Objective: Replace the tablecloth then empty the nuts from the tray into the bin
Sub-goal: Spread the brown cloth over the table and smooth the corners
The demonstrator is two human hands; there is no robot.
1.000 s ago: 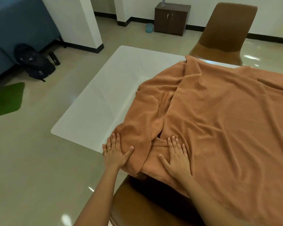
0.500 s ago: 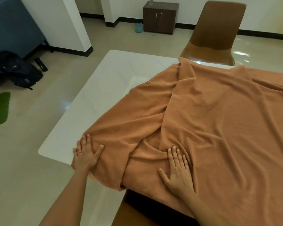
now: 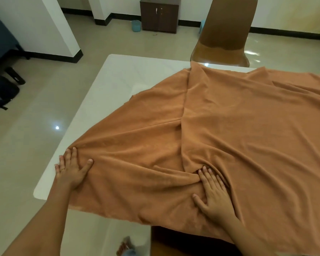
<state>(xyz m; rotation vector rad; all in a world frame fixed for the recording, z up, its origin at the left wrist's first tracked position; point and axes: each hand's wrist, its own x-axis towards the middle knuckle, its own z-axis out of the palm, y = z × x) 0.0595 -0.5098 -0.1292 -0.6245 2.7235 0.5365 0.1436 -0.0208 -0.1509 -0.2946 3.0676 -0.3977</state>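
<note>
Head view: orange tablecloth (image 3: 229,130), creased, covers most of white table (image 3: 122,76); far left corner bare. My left hand (image 3: 72,169), fingers straight, presses its left edge flat; my right hand (image 3: 213,191), fingers straight, presses a central fold.

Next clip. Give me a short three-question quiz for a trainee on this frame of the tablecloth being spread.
1. True or false: the left hand pinches the orange tablecloth and lifts it off the white table.
2. Which part of the table is uncovered? A) the far-left part B) none C) the part under the right hand
3. What stands at the table's far edge?
Key: 1 false, it presses flat with straight fingers; 2 A; 3 a brown chair.
</note>
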